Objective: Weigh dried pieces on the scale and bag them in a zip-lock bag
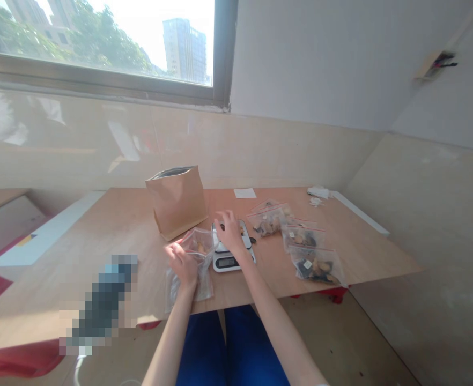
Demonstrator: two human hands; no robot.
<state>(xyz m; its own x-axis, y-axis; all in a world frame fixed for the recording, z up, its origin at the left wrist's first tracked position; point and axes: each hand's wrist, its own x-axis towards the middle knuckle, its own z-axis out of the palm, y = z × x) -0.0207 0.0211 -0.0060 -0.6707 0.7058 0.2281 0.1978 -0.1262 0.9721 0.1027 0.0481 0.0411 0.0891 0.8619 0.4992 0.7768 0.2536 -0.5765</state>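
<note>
Head: left hand [182, 264] curled on bag [204, 284]

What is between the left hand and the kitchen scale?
A clear zip bag lies between the left hand and the kitchen scale, in the head view.

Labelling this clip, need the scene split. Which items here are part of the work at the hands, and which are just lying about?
Part of the work:
- left hand holding a clear zip bag
- right hand at a digital scale
- three filled zip bags

Likely just lying about:
- kraft paper bag
- white card
- white paper scraps
- blurred object
</note>
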